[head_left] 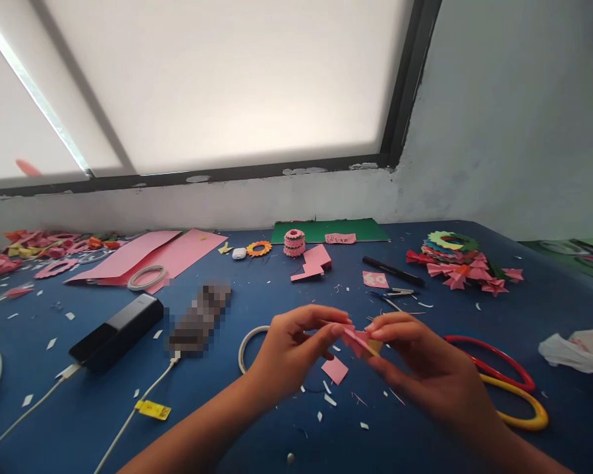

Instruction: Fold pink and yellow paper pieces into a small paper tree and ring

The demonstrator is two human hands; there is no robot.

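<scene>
My pink folded paper point(358, 340) sits between my left fingertips point(340, 327) and right fingertips point(375, 332). Both hands lean inward from the near side, pinching it narrowly.

Both your hands point(296, 349) point(427, 368) pinch folded pink paper point(356, 340) above the blue table point(188, 388); pink square point(335, 370) lies below.

Bright, diffuse backlight glows through the pale blind point(227, 79) at twelve o'clock — the wall point(514, 118) at two o'clock sits greyer. The tabletop point(202, 408) looks dimmer; pixelation masks a patch near eight o'clock — edges stretch wide.
</scene>
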